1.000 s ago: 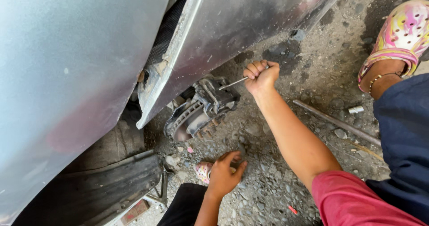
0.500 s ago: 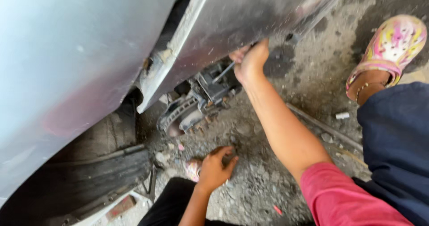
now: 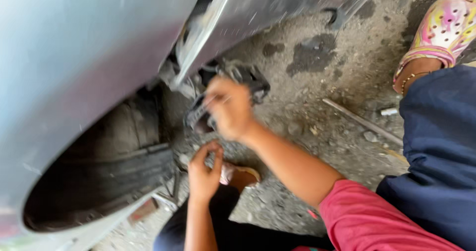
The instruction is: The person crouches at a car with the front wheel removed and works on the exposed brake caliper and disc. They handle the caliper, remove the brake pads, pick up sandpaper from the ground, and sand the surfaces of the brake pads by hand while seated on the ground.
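Rough, oil-stained gravel ground (image 3: 322, 72) lies under the grey car body (image 3: 74, 82). The blurred right hand (image 3: 229, 107) is fisted on a thin metal tool (image 3: 218, 100) at the dark brake assembly (image 3: 248, 77). The left hand (image 3: 203, 174) curls nearer; its grip I cannot tell.

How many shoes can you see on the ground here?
2. One pink and yellow clog sits at the top right on the oil-stained ground. A second shoe shows low in the middle, beside the left hand. Part of it is hidden.
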`<state>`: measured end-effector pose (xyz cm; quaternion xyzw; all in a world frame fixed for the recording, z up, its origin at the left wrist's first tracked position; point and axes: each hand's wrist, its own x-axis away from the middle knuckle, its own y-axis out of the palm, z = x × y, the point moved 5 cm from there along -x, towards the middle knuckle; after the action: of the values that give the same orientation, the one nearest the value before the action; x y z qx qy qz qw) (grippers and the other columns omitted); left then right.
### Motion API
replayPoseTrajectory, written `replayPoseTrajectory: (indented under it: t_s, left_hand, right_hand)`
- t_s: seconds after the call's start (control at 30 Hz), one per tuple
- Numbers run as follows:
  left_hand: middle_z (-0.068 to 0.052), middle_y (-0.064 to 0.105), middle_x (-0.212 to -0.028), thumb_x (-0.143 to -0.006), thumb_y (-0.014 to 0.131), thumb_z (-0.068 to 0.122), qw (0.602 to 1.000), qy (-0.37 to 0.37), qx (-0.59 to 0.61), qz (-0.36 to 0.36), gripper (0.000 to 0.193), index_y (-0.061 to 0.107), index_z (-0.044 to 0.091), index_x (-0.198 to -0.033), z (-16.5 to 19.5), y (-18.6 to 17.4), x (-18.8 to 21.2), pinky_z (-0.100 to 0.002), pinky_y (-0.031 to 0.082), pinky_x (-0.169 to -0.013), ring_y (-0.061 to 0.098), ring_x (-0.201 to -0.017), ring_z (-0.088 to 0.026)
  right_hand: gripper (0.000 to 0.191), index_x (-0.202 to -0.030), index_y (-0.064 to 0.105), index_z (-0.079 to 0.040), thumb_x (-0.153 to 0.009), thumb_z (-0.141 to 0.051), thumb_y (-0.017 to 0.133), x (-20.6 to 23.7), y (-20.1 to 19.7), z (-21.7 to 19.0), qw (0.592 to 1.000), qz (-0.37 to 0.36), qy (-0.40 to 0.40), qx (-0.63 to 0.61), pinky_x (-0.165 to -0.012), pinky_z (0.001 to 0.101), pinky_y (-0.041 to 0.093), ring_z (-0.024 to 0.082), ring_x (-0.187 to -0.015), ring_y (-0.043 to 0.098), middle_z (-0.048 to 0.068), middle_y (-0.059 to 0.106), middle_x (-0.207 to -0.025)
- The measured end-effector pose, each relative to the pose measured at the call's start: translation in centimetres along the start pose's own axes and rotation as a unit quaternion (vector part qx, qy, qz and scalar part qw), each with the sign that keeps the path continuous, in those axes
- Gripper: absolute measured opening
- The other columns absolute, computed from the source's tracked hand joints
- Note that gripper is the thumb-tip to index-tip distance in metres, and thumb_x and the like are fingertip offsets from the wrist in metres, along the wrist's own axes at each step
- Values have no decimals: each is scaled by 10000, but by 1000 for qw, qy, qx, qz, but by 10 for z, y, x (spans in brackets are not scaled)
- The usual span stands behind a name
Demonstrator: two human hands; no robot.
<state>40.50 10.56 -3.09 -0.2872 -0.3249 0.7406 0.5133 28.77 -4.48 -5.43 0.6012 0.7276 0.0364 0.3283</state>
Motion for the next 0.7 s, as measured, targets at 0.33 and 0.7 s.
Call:
replayPoseTrajectory:
  t_s: [0.33, 0.7]
  left_hand:
    - [-131, 755, -1030, -873, 756, 151, 994, 96, -50, -18, 308, 696, 23, -1146, 30, 12, 0, -407, 554, -864, 731, -993, -319]
    - [-135, 753, -1038, -879, 763, 142, 993, 98, -51, -43, 316, 710, 32, -1170, 57, 6, -10, -387, 573, -835, 735, -959, -324]
  right_hand:
    - [230, -958, 753, -46, -842, -245, 764, 14, -163, 137, 938, 102, 198, 265, -742, 319, 514, 172, -807, 683, 58, 744, -848]
    - [416, -915, 713, 7, -696, -278, 923, 30, -121, 136, 928, -12, 217, 303, -627, 373, 464, 248, -700, 589, 94, 622, -787]
